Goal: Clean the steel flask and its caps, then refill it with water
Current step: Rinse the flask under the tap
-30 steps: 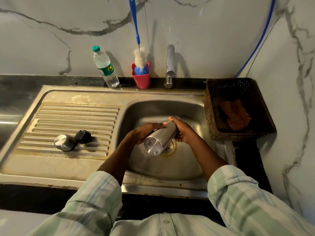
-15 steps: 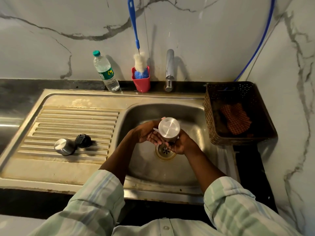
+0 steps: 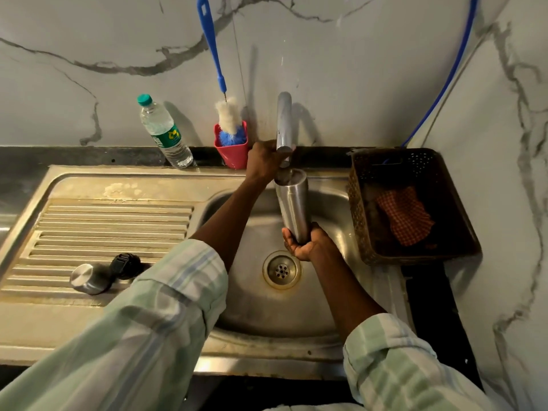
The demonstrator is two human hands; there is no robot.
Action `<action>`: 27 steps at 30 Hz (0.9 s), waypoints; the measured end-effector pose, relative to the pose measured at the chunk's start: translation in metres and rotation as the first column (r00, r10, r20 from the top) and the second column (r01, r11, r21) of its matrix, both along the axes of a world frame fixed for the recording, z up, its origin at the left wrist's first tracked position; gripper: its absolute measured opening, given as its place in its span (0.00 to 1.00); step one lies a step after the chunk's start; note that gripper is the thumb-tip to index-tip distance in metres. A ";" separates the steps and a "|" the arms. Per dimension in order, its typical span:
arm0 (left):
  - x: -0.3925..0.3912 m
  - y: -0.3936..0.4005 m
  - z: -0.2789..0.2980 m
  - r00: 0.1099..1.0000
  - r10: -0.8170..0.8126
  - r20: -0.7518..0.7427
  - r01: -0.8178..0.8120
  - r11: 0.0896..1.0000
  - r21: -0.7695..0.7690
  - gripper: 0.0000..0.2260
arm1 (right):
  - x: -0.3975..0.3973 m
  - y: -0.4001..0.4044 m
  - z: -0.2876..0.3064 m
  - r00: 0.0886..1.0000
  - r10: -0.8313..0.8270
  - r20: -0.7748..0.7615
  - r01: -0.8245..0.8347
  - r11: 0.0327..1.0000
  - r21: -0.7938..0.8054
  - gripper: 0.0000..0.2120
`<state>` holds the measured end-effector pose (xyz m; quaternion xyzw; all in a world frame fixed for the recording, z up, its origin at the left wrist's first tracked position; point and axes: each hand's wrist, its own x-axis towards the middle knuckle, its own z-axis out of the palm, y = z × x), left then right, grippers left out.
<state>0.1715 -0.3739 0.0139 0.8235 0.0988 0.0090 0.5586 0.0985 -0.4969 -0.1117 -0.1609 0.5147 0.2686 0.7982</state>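
Flask (image 3: 292,207) looks wet and slick: right hand (image 3: 305,243) grips its base, left hand (image 3: 264,161) holds the tap (image 3: 284,123).

Non-task items, head view:

Plastic water bottle (image 3: 164,132) with a green cap and green label – stands tilted against the marble wall (image 3: 355,69), at the back left of the sink unit. Just right of it, a red cup (image 3: 232,152) holding a bottle brush (image 3: 218,84): blue handle rising up the wall, white and blue bristles down in the cup.

Brown perforated basket (image 3: 370,232) on the dark counter (image 3: 74,155) at the right; an orange checked cloth (image 3: 404,219) lies inside – possibly over something dark, too dim to tell. A blue hose (image 3: 453,63) runs down the wall corner behind the basket.
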 end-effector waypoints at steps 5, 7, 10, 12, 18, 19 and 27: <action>0.003 0.001 -0.007 0.995 0.059 0.081 -0.070 0.987 0.142 0.08 | 0.006 0.003 -0.003 0.998 0.050 0.038 -0.048 0.998 -0.043 0.25; 0.000 0.000 -0.002 0.996 0.023 0.083 -0.034 0.990 0.135 0.13 | 0.008 0.005 -0.004 0.997 0.059 0.052 -0.057 0.997 -0.047 0.25; 0.007 0.001 0.002 0.998 0.001 0.069 -0.011 0.990 0.138 0.14 | 0.010 0.009 -0.003 0.997 0.055 0.053 -0.053 0.998 -0.033 0.26; 0.009 0.000 0.002 0.998 0.016 0.053 -0.024 0.990 0.140 0.16 | 0.011 0.009 -0.001 0.996 0.060 0.062 -0.058 0.998 -0.028 0.26; 0.013 0.007 -0.017 0.989 0.145 0.005 -0.145 0.989 -0.014 0.06 | 0.013 0.011 -0.003 0.991 0.106 0.083 -0.105 0.994 -0.026 0.28; 0.013 0.011 -0.019 0.986 0.168 -0.012 -0.169 0.982 -0.080 0.07 | 0.013 0.012 -0.002 0.990 0.113 0.085 -0.111 0.993 -0.028 0.28; -0.002 0.017 -0.031 0.986 0.166 0.001 -0.160 0.951 -0.265 0.06 | 0.014 0.016 0.003 0.990 0.123 0.075 -0.122 0.992 -0.018 0.28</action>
